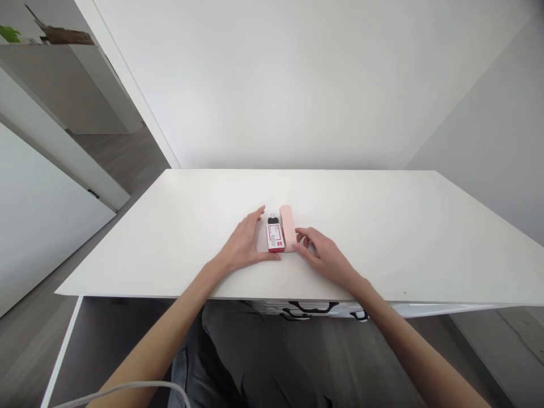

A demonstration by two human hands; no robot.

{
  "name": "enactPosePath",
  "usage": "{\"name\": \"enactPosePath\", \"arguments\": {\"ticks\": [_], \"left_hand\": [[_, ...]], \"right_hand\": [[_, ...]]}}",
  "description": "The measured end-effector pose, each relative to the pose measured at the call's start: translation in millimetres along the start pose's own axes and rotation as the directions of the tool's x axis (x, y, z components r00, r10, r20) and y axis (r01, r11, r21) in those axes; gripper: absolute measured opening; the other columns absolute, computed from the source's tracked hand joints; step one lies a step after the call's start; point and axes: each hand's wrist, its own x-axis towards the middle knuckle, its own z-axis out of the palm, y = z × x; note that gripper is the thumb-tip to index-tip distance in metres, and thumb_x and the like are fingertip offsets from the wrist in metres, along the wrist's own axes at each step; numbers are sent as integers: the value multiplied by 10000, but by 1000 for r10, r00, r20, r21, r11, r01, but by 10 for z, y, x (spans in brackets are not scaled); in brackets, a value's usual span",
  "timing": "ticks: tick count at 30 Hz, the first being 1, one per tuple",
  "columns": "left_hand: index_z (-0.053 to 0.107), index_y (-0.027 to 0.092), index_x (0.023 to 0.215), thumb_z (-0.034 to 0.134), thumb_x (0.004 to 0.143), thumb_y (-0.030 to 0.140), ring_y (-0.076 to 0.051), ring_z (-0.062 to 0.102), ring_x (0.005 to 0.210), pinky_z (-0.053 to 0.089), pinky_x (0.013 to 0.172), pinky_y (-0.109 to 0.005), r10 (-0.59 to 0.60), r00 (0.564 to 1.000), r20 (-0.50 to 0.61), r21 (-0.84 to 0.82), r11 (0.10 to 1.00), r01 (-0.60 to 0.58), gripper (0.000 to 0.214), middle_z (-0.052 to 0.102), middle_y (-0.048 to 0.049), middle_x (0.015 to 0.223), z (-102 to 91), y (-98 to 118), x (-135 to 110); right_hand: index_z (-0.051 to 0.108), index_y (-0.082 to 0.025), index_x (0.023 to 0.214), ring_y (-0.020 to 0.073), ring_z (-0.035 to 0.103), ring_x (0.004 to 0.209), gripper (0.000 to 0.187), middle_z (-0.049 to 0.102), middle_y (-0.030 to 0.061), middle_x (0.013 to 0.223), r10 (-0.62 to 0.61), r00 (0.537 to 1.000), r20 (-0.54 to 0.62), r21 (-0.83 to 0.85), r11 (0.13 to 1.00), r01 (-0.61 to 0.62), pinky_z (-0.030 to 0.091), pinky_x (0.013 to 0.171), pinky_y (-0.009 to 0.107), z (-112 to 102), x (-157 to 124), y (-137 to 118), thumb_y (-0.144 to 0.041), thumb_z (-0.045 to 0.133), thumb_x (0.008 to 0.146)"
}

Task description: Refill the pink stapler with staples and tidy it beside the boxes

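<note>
A small red and white box (275, 238) lies on the white table (382, 238), near the front middle. A small black object (273, 219) sits just behind it. A pale pink oblong object (288, 225) lies right beside the box on its right. My left hand (244, 243) rests flat on the table left of the box, fingers stretched out, thumb near the box's front corner. My right hand (322, 254) lies right of the pink object with its fingers curled, fingertips at or touching the object's near end.
The table stands against a white wall, with a second wall on the right. To the left are a wooden floor and a white cabinet (76, 90) with a cardboard item on top. A white cable (127, 388) runs across my lap.
</note>
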Motion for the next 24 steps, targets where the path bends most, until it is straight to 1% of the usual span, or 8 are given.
{"name": "enactPosePath", "arguments": {"ticks": [4, 9, 14, 18, 22, 24], "left_hand": [[189, 317, 1696, 886, 713, 704, -394, 498, 1490, 439, 1213, -616, -5, 1000, 16, -42, 999, 5, 1266, 395, -181, 1692, -24, 12, -14], [206, 308, 1695, 866, 757, 676, -382, 498, 1490, 446, 1213, -612, -30, 1000, 0, -79, 996, 30, 1205, 395, -182, 1695, -26, 17, -16], [228, 296, 1693, 876, 734, 687, -398, 512, 1471, 451, 1196, -626, -31, 1000, 0, -60, 998, 31, 1221, 404, -190, 1688, -10, 26, 0], [231, 305, 1694, 875, 718, 707, -398, 533, 1450, 454, 1190, -620, -51, 999, -12, -37, 998, 50, 1236, 414, -176, 1687, 5, 31, 7], [229, 309, 1697, 886, 686, 725, -397, 524, 1458, 444, 1206, -609, -46, 999, -1, -28, 999, 46, 1275, 404, -167, 1696, 12, 25, 0], [220, 298, 1700, 868, 707, 728, -392, 503, 1479, 436, 1219, -596, -48, 999, 2, -40, 998, 48, 1262, 399, -171, 1698, -12, -3, -17]], "right_hand": [[595, -261, 1349, 255, 696, 991, 362, 737, 85, 1196, 3, 1000, 0, -5, 1000, -3, 567, 930, 455, -3, 0, -7, -495, 497, 1090], [592, -261, 1357, 255, 694, 997, 368, 738, 86, 1217, 4, 1000, 7, -8, 1000, -4, 563, 928, 454, 0, 2, -1, -499, 493, 1094], [596, -261, 1354, 251, 704, 994, 366, 741, 83, 1222, -8, 1000, 2, -33, 999, 8, 567, 911, 434, 4, 6, 20, -497, 497, 1093], [598, -256, 1354, 251, 713, 980, 365, 744, 87, 1201, -23, 1000, -3, -39, 999, 23, 574, 896, 430, 10, 2, 24, -490, 494, 1093], [594, -240, 1366, 250, 703, 966, 389, 743, 95, 1194, -20, 1000, -12, -21, 1000, 20, 572, 891, 446, 12, -1, 33, -498, 507, 1088], [581, -238, 1387, 240, 698, 946, 398, 740, 93, 1190, -19, 999, -30, 10, 1000, 19, 574, 861, 434, 4, -1, 44, -490, 518, 1086]]}}
